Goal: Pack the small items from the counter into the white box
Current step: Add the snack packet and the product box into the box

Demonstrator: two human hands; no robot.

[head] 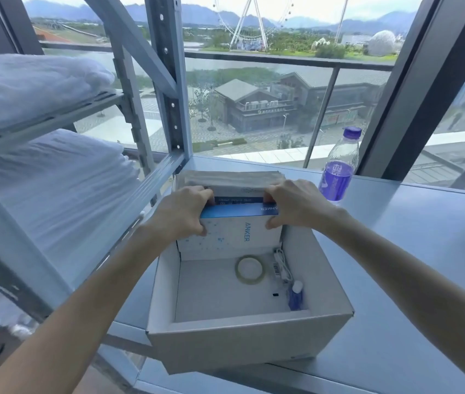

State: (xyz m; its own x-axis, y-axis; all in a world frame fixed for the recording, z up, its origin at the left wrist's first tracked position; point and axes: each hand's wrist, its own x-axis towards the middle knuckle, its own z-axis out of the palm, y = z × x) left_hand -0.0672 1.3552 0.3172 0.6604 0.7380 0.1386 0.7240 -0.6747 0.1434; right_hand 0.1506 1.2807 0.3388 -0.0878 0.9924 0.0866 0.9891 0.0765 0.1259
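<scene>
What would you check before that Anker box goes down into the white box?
1. Left hand and right hand both grip the Anker box: ok.
2. Floor of the white box under it free: cannot tell, hidden.
3. Tape roll lies apart from it: ok.
4. White cable clear of its lower corner: cannot tell.
5. Water bottle stands outside the white box: ok.

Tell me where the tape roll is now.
Head view: the tape roll lies flat on the floor of the white box, right of centre, left of the white cable, in front of the Anker box.
</scene>
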